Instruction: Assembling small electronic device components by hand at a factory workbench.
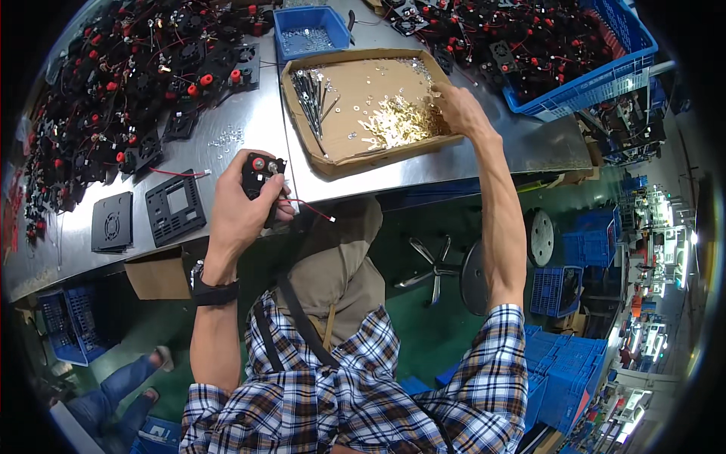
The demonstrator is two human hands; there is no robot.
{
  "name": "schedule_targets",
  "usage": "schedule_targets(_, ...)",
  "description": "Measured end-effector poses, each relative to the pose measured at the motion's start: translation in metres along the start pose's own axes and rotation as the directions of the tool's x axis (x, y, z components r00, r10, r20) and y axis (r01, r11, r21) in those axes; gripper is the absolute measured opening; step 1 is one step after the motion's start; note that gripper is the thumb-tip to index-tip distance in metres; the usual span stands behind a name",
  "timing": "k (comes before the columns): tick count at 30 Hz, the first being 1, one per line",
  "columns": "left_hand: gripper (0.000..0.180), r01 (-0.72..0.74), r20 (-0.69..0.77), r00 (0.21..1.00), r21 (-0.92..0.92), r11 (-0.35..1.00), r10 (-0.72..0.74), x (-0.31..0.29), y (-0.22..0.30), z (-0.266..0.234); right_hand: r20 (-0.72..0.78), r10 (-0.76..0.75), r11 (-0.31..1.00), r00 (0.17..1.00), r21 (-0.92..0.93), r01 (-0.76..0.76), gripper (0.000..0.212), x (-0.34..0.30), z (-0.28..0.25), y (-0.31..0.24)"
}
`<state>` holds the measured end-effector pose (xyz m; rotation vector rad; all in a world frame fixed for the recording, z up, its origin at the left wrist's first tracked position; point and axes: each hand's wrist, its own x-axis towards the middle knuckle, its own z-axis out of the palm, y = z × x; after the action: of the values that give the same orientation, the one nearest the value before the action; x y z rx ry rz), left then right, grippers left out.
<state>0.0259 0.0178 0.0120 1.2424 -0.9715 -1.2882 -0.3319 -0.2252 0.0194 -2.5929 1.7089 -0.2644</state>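
My left hand (240, 198) is closed around a small black plastic panel (253, 178). It carries a red round terminal and a metal post, and a thin red-black wire with a white connector (331, 219) trails from it. At the right side of a shallow cardboard tray (363, 66), my right hand (463, 112) reaches over the rim with fingers bent together; whatever they hold is hidden. Beside those fingers lies a pile of brass-coloured fork-shaped terminals (401, 125). Loose washers and nuts are scattered over the tray, and dark screwdriver-like rods (310, 102) fill its left side.
Black housings (175, 208) and a stack of flat black covers (113, 221) lie left on the metal table. Wired black assemblies (151, 76) heap behind them. A blue bin (310, 38) of small hardware stands behind the tray; a blue crate (582, 94) of assemblies stands right.
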Motion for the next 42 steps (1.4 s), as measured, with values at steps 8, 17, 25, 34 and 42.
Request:
schedule_targets(8,0.019,0.000,-0.017,1.000,-0.010,1.000,0.000,-0.002,-0.001,-0.002,0.038,-0.098,0.980,0.994,-0.168,0.103,0.022,0.004,0.000,-0.010)
schedule_targets(17,0.012,-0.066,-0.001,0.998,0.015,0.998,0.066,-0.001,-0.005,-0.004,-0.173,-0.093,0.540,0.980,0.819,0.196,0.022,-0.051,-0.023,-0.137)
schedule_targets(25,0.011,-0.251,-0.064,0.958,0.281,0.926,0.279,-0.001,-0.007,0.001,0.118,-0.199,0.322,0.973,0.945,-0.049,0.021,-0.079,0.004,-0.265)
schedule_targets(34,0.019,-0.310,-0.086,0.928,0.356,0.881,0.362,-0.004,-0.014,-0.005,0.366,-0.129,0.223,0.922,0.916,-0.333,0.019,-0.075,0.001,-0.279)
schedule_targets(42,0.014,-0.207,0.006,0.978,-0.020,0.978,0.207,-0.003,-0.010,-0.007,-0.070,-0.049,0.534,0.996,0.841,0.085,0.018,-0.079,0.005,-0.250)
